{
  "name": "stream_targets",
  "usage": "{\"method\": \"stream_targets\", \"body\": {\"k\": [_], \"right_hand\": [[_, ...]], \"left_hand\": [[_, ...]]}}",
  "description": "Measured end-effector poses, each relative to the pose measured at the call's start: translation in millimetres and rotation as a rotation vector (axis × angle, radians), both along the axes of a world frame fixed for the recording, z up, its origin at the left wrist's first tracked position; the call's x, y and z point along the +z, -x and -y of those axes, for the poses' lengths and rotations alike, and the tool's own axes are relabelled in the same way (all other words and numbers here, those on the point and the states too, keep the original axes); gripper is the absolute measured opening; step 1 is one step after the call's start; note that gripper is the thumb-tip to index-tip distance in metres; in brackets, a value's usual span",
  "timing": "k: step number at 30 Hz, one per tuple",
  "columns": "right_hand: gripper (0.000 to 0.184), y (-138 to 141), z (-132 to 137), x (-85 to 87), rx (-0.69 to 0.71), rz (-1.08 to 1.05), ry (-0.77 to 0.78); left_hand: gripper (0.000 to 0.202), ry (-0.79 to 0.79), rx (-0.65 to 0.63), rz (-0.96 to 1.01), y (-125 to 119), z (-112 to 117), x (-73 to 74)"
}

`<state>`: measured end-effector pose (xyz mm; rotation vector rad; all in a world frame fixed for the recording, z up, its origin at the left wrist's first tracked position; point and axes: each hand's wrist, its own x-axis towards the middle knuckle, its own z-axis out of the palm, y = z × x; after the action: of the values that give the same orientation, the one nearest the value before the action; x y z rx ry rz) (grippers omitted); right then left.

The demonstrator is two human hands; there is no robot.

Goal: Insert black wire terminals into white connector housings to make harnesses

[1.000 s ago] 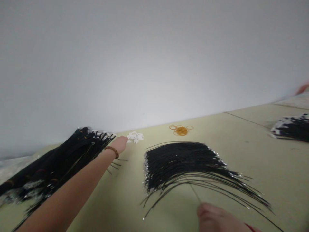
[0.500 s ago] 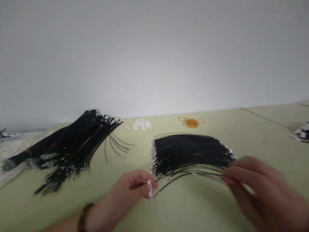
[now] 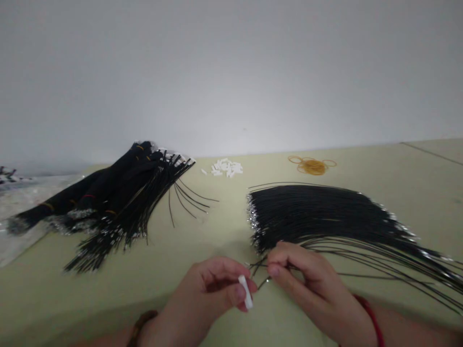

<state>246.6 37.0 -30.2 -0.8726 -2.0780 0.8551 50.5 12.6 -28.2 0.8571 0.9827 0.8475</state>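
Observation:
Between the thumb and fingers of my left hand [image 3: 213, 299] is a small white connector housing [image 3: 245, 292], held tilted. Just to its right, my right hand [image 3: 311, 284] is closed in a pinch on thin black wire near the left ends; how many strands it grips is hidden by the fingers. A wire end with a shiny metal tip [image 3: 268, 279] pokes out below these fingertips, apart from the housing. Behind my right hand lies a wide layer of black wires [image 3: 318, 209], with silvery terminals [image 3: 252, 217] along its left edge. Several looser strands fan out to the right.
Tied bundles of black wires [image 3: 119, 188] lie at the left, partly over a clear plastic bag [image 3: 27, 207]. Farther back on the pale green table [image 3: 213, 231] are a pile of white housings [image 3: 227, 167] and yellow rubber bands [image 3: 313, 166]. A wall rises behind.
My right hand has moved left, from the wires' right side to near their left ends beside my left hand. My left hand still holds the white housing. The camera view has shifted.

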Motion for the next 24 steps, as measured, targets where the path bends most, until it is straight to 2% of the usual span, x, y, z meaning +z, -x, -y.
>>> {"method": "stream_targets", "body": {"k": [5, 9, 14, 24], "right_hand": [[0.014, -0.5, -0.2, 3.5, 0.088, 0.036, -0.133], [0.01, 1.2, 2.5, 5.7, 0.075, 0.06, -0.177], [0.015, -0.9, 3.9, 6.4, 0.024, 0.068, -0.171], [0.012, -3.7, 5.4, -0.9, 0.02, 0.108, -0.143]], "left_hand": [[0.012, 0.094, -0.031, 0.065, 0.4, -1.3, 1.7], [0.017, 0.158, -0.02, 0.141, -0.6, -4.7, 5.0], [0.016, 0.165, -0.035, 0.103, -1.7, -6.8, 9.2], [0.022, 0.163, -0.028, 0.041, -1.5, -3.1, 8.9]]}}
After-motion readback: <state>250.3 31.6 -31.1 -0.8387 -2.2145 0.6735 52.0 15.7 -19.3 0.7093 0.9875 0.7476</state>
